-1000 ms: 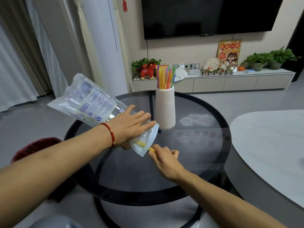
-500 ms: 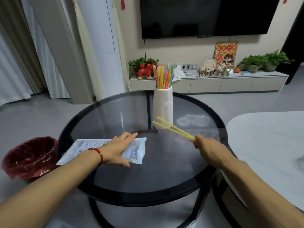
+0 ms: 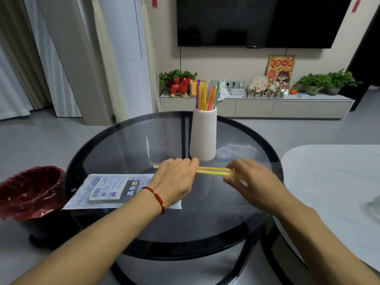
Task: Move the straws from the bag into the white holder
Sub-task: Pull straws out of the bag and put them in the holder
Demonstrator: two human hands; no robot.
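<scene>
Both hands hold 2 yellow straws [image 3: 212, 170] level above a glass table [image 3: 144, 233]: left hand [image 3: 174, 182] and right hand [image 3: 249, 182] each closed around them. The holder [image 3: 203, 136] stands just beyond. The bag [image 3: 107, 191] lies left.

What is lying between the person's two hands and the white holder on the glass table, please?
Nothing: in the head view only bare glass table separates the yellow straws, held by the left hand and right hand, from the white holder.

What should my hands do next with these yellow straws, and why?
Probably tip the yellow straws upright and lift them toward the white holder. The left hand and right hand hold them level just in front of it, and the bag lies flat on the glass table.
</scene>
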